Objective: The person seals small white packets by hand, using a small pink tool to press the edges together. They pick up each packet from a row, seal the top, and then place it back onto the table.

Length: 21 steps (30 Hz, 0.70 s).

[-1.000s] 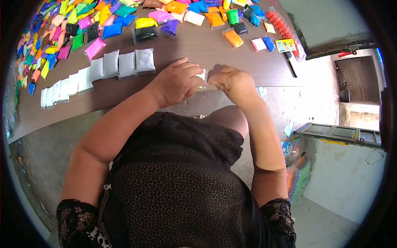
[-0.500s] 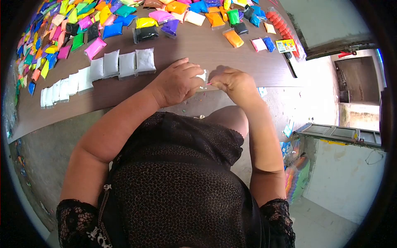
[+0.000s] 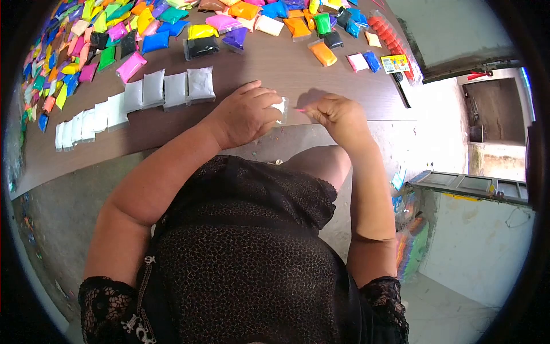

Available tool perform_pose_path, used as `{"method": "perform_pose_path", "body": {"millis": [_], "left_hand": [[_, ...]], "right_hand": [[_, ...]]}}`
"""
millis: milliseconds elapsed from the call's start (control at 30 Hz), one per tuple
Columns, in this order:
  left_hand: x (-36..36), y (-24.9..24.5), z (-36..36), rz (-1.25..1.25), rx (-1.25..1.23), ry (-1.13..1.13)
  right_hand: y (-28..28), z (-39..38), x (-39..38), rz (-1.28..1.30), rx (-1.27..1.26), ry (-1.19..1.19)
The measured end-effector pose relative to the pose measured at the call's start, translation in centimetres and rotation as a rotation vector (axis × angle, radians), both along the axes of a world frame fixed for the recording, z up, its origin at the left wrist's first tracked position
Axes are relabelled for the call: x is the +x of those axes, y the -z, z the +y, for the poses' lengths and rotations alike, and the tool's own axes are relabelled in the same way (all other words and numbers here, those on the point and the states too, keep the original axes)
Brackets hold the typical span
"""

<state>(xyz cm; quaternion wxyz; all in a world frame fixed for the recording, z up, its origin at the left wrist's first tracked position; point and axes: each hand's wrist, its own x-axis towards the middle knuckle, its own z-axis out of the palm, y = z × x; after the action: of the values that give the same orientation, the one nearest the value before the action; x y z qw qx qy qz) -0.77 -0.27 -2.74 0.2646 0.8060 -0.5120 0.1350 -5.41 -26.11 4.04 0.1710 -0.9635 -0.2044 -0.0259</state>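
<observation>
My left hand (image 3: 250, 113) is closed around a small clear-and-white packet (image 3: 282, 109) at the table's near edge; most of the packet is hidden under the fingers. To its right and apart from it, my right hand (image 3: 335, 117) is closed in a pinch. A tiny pink piece (image 3: 301, 110) shows at its fingertips, too small to identify. Left of my left hand, a row of white packets (image 3: 176, 90) lies on the brown table (image 3: 252, 69), larger ones nearest the hand and smaller ones farther left.
Many coloured packets (image 3: 156, 42) cover the far and left parts of the table. An orange packet (image 3: 323, 53) lies beyond my right hand. At the right end are a red stack in clear wrap (image 3: 387, 37), a yellow card (image 3: 396, 63) and a black strip (image 3: 403, 92).
My right hand has moved right, away from the packet, carrying the pink piece at its fingertips. The gap between the hands is wider. My left hand stays in place on the packet.
</observation>
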Motion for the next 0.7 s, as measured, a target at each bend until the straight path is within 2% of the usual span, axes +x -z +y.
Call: {"method": "perform_pose_path", "body": {"millis": [67,100,167,200,267,433,700], "left_hand": [[0.1,0.2,0.0,-0.017,0.002,-0.003],[0.1,0.6,0.0,-0.004,-0.029,-0.008],[0.1,0.5,-0.1,0.010,-0.059,-0.009],[-0.1,0.5,-0.1,-0.027,-0.040,-0.011],[-0.3,0.4,-0.2,-0.058,-0.020,-0.010],[-0.5,0.2,-0.3,-0.158,-0.017,-0.038],[-0.5,0.0,-0.3,-0.156,-0.019,-0.032]], "right_hand": [[0.0,1.0,-0.9,0.034,0.028,0.191],[0.1,1.6,-1.4,0.032,0.028,0.193],[0.4,3.0,-2.5,0.092,0.245,0.359],[0.6,3.6,-2.9,0.093,0.245,0.364],[1.2,4.3,-3.4,0.130,0.259,0.522],[2.6,4.5,-3.4,0.103,0.261,0.501],[2.8,4.6,-2.9,0.087,0.299,0.446]]}}
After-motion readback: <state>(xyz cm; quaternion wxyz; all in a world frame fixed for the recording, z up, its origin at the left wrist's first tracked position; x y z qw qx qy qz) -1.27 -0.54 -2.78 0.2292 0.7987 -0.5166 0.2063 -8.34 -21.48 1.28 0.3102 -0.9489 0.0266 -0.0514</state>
